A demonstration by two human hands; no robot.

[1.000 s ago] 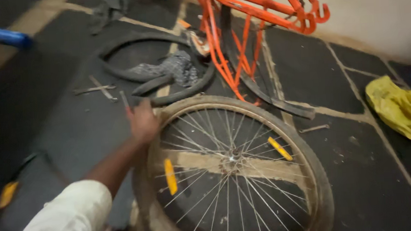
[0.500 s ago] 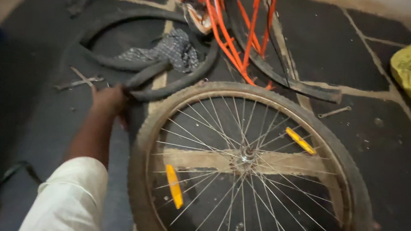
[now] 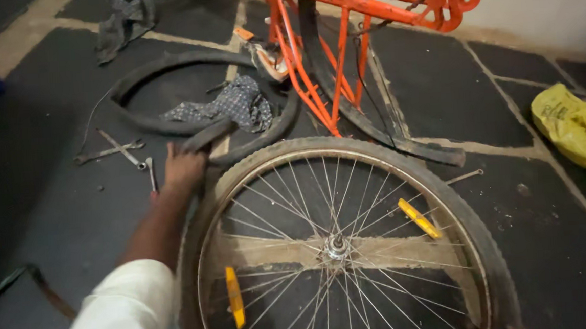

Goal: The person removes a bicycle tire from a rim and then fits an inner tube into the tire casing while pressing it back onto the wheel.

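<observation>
**Rubber strip gripped beside the wheel**

Black rubber is what the left hand [image 3: 183,170] has closed on: the loose end of a flat strip, part of the loose tyre [image 3: 166,91] that lies curled on the dark floor beyond the knuckles. The fingers are wrapped around that end, which pokes out past them towards the orange frame [image 3: 327,61]. It looks limp and light, floppy enough to sag, and probably dusty but not slippery; a full-fisted hold near the end, as now, seems the sensible place, since the rest would only trail behind.

Touching the hand on its inner side is the worn tyre of a spoked wheel [image 3: 339,250], lying flat with yellow reflectors among the spokes. That would be stiffer and heavier, best taken by the rim.

Just outside the hand lie some spanners [image 3: 119,151] on the floor. A checked rag [image 3: 232,104] sits inside the tyre's curve, just beyond the fingertips. Far off on the opposite side is a crumpled yellow bag [image 3: 579,130]. The right hand is not in sight.
</observation>
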